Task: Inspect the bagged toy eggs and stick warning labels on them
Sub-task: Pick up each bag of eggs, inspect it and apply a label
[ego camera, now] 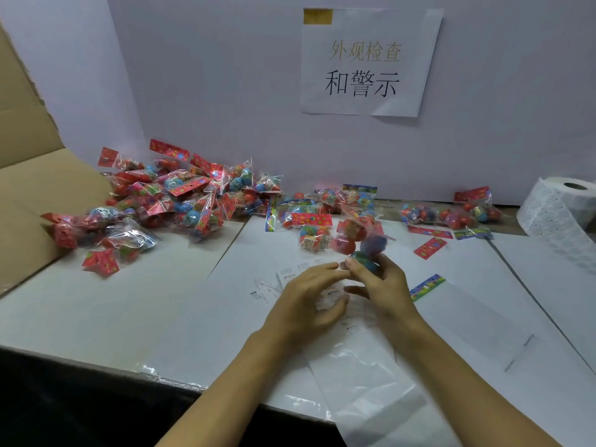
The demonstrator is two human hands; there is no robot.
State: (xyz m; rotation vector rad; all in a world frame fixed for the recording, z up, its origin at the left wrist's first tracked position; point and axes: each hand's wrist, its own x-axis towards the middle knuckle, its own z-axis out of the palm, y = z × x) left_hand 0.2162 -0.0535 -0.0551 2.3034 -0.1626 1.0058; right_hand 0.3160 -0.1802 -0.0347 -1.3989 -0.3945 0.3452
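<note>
My right hand (380,285) grips a clear bag of red and blue toy eggs (361,243), lifted just above the table and blurred by motion. My left hand (306,298) lies beside it with fingers stretched toward the bag, and a white warning label (332,293) shows at its fingertips; whether the fingers hold it is unclear. A strip of white labels (290,274) lies on the table just beyond the left hand. A big heap of bagged eggs (180,195) lies at the back left.
A roll of white labels (558,208) stands at the far right. More egg bags (451,214) lie along the back wall. An open cardboard box (29,188) stands at the left. Clear plastic sheets (364,375) cover the white table (96,311). A paper sign (367,62) hangs on the wall.
</note>
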